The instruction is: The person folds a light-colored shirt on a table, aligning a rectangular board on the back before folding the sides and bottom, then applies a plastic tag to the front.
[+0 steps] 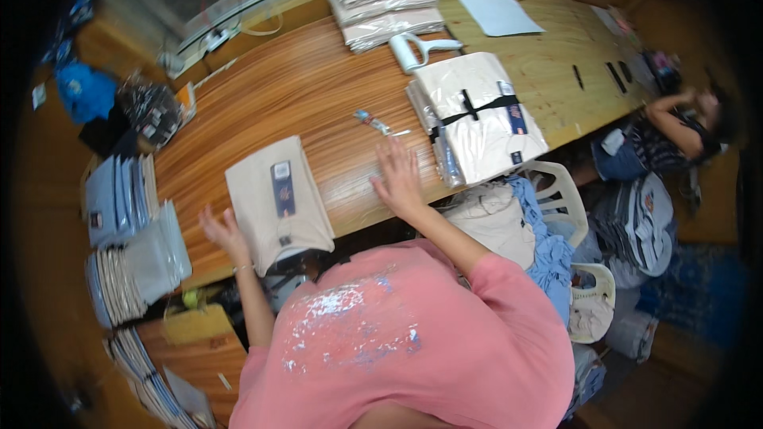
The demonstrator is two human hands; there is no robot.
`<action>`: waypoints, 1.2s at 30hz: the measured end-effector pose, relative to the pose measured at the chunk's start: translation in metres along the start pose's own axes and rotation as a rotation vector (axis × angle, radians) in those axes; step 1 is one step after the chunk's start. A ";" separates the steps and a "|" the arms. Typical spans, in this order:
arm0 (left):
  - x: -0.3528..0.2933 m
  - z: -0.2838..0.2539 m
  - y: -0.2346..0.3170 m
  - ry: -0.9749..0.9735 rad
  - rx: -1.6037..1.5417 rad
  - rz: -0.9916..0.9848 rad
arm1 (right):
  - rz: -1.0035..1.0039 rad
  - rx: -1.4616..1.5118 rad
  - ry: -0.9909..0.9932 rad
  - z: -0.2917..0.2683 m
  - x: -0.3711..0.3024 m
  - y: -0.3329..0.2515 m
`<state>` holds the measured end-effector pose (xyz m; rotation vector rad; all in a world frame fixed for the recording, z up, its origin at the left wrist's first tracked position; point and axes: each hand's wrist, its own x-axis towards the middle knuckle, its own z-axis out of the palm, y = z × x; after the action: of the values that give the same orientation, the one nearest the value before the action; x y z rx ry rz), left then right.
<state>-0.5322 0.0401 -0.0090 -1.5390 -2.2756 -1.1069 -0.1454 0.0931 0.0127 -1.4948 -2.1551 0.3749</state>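
A folded cream garment (306,183) with a dark hang tag lies on the wooden table in front of me. My left hand (226,237) is beside its lower left edge, fingers apart, holding nothing. My right hand (400,179) rests on the table to the right of the garment, fingers stretched out and nothing in them. Just beyond it lie a small toothbrush-like item or packet (371,121) and a little white strip. To its right is a stack of cream garments in clear bags (469,111), with a black strap across the top one.
A white lint roller (408,53) lies behind the bagged stack, near a tall pile of bagged garments (387,0). Light blue folded packs (119,199) stand at the left edge. White chairs (560,199) heaped with cloth are at right; another person (675,135) sits beyond.
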 end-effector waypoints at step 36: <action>-0.004 -0.001 -0.075 -0.184 0.385 -0.172 | 0.097 -0.320 -0.122 0.054 -0.004 0.016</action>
<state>-0.5952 0.0223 -0.0463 -1.3581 -2.5905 -0.5279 -0.1608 0.0979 -0.0417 -1.7967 -2.3284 0.1612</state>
